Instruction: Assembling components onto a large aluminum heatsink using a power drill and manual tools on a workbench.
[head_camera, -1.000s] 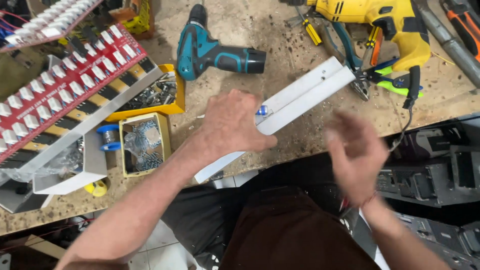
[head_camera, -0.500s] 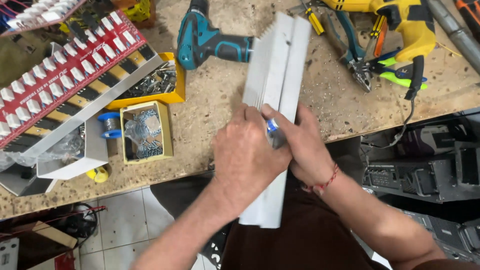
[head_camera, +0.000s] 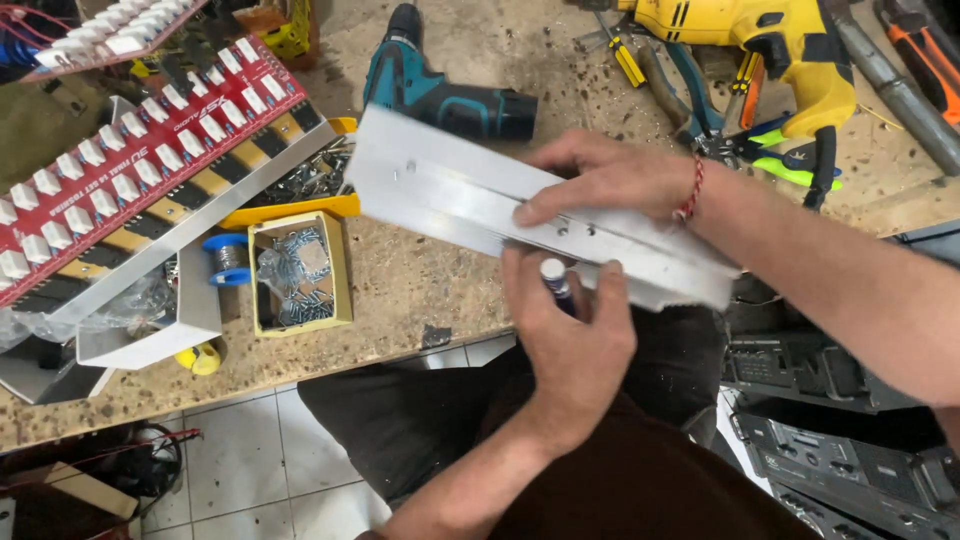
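A long silvery aluminium profile (head_camera: 450, 195) lies across the bench edge, tilted from upper left down to the right. My right hand (head_camera: 610, 180) lies flat on top of it, fingers spread along its groove. My left hand (head_camera: 575, 325) comes up from below and grips the profile's near edge, with a blue marker pen (head_camera: 555, 282) held between its fingers. A red thread bracelet sits on my right wrist.
Behind the profile lies a teal cordless drill (head_camera: 440, 95). A yellow drill (head_camera: 770, 40), pliers and screwdrivers lie at the back right. On the left are a red-and-white component board (head_camera: 120, 170), a yellow box of screws (head_camera: 300, 272) and a solder spool (head_camera: 225, 258).
The profile has been turned from nearly upright to lying crosswise. My right hand moved from its lower part to rest on top. My left hand shifted down to the near edge.
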